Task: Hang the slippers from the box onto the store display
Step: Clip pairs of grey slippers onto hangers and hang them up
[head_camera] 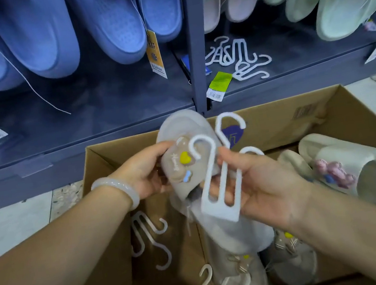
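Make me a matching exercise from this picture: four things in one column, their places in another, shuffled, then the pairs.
Things
1. beige slipper
2. white hanger
3. blue slippers
4. cream slipper

Places
A. hanging on the display, upper left
B. gripped by the left hand
C. lying in the cardboard box, right side
D. held by the right hand

Pairs: 1-B, 2-D, 3-A, 4-C

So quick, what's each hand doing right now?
Left hand: grips the beige foam slipper with the yellow heart charm.
Right hand: holds white plastic hook hangers, thumb pressed on them.
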Available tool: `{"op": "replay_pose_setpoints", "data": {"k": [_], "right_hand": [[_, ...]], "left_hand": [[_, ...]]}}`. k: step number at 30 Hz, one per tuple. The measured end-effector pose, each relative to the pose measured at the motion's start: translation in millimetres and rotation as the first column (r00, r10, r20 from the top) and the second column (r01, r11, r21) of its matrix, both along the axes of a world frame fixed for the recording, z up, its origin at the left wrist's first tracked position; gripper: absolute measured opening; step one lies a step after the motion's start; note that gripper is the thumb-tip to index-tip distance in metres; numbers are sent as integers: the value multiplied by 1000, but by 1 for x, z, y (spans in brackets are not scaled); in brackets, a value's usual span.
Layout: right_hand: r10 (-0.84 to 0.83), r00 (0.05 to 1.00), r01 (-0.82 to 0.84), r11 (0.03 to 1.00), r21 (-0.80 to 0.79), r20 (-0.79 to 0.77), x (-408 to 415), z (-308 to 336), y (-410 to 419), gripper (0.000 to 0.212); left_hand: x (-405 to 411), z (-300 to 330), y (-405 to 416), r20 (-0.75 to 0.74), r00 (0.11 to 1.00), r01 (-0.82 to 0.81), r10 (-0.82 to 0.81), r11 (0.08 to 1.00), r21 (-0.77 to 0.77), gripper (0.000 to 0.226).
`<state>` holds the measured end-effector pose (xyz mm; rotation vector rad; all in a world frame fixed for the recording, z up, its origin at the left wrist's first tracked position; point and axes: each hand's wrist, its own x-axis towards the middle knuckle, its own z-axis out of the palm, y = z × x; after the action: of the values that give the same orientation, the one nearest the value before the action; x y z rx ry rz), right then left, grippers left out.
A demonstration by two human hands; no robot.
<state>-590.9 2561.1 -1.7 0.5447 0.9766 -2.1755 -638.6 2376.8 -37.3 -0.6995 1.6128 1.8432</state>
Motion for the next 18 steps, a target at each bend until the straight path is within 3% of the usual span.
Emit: {"op": "replay_pose_setpoints", "data": {"k": [2, 4, 8, 10, 14, 18], "right_hand": [[214, 977, -214, 973, 82, 18, -2, -2, 8, 14], [320, 947, -316, 931, 182, 9, -12, -5, 24, 19], [184, 983, -171, 940, 294, -16, -38, -20, 53, 19], [207, 978, -193, 932, 306, -12, -42, -28, 57, 18], [395, 918, -383, 906, 179, -32, -28, -36, 46, 30], [441, 897, -442, 897, -27, -39, -21, -46, 49, 60]], "left_hand": [[4, -7, -8, 2, 1000, -23, 23, 997, -68, 14], [6, -11, -15, -3, 1000, -15, 15, 992, -123, 12], [6, -14, -25, 12, 999, -45, 47, 990, -131, 13], [6, -13, -22, 21, 999, -36, 39, 994, -105, 17], [7, -19, -13, 63, 993, -107, 103, 992, 72, 23], [6, -29, -2, 46, 973, -230, 227, 971, 64, 20]]}}
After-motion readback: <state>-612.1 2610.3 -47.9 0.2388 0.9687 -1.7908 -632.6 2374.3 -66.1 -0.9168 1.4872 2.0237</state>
